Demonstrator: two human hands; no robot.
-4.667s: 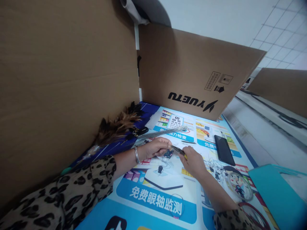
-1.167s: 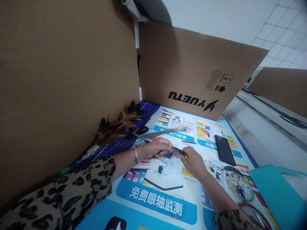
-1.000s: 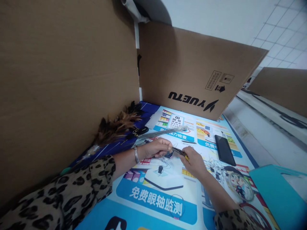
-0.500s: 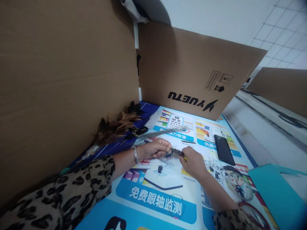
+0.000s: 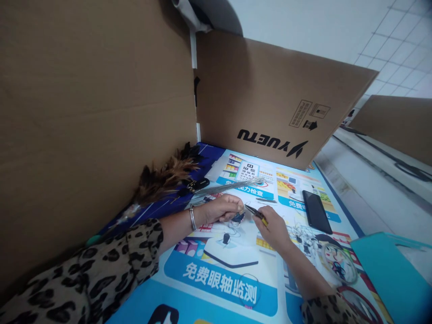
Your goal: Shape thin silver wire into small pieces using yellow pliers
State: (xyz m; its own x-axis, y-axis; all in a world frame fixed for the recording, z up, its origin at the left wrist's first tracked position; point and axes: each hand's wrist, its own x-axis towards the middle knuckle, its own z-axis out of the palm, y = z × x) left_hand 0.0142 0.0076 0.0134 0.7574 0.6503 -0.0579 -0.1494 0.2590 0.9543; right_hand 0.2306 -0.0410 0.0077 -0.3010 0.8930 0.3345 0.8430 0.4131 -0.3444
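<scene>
My left hand (image 5: 223, 209), a silver bangle at its wrist, is closed in a pinch on a small dark-blue piece (image 5: 238, 218) wound with thin wire; its exact kind is unclear. Pliers (image 5: 255, 213) with yellow-and-black handles are gripped in my right hand (image 5: 274, 227), their jaws pointing left toward the pinching fingers. A small gap separates the jaw tips from the left fingertips. Just beyond my hands, a bundle of straight silver wires (image 5: 232, 185) lies across the printed table cover (image 5: 199, 297).
Brown feathers (image 5: 165, 173) lie along the left cardboard wall, beside a black key fob (image 5: 202, 183). To the right are a black phone (image 5: 317, 211), tangled wire scraps (image 5: 302, 236), a clear round dish (image 5: 338, 265) and a teal case (image 5: 388, 274). A cardboard panel (image 5: 270, 99) stands behind.
The pliers' jaws have drawn back to the right, away from the left fingers. My left hand has turned slightly, and more of the dark-blue piece shows.
</scene>
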